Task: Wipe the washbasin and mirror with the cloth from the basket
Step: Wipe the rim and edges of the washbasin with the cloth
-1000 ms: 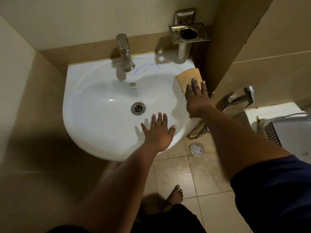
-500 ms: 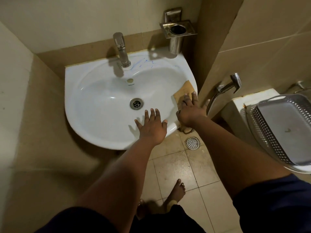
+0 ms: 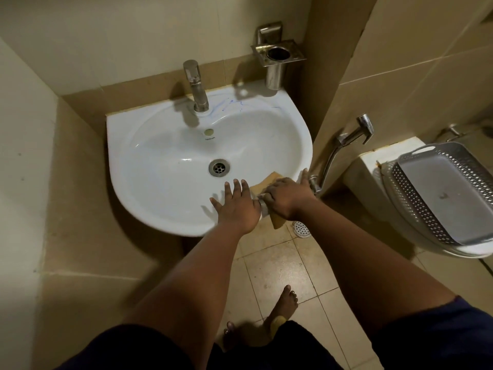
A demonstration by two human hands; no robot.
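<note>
On the washbasin's (image 3: 165, 166) near rim, the right hand (image 3: 286, 197) grips the tan cloth (image 3: 266, 182), covering most of it; the left hand (image 3: 237, 205) rests flat, fingers spread, just beside

Your right hand (image 3: 286, 200) covers most of the cloth (image 3: 266, 182), so only a far corner and a bit hanging off the washbasin's (image 3: 160, 161) near rim show. The basket (image 3: 440, 198) gets chopped by the right edge. The tiny lettering under the overflow hole (image 3: 209, 132) is too small to read. No mirror in frame.
</note>
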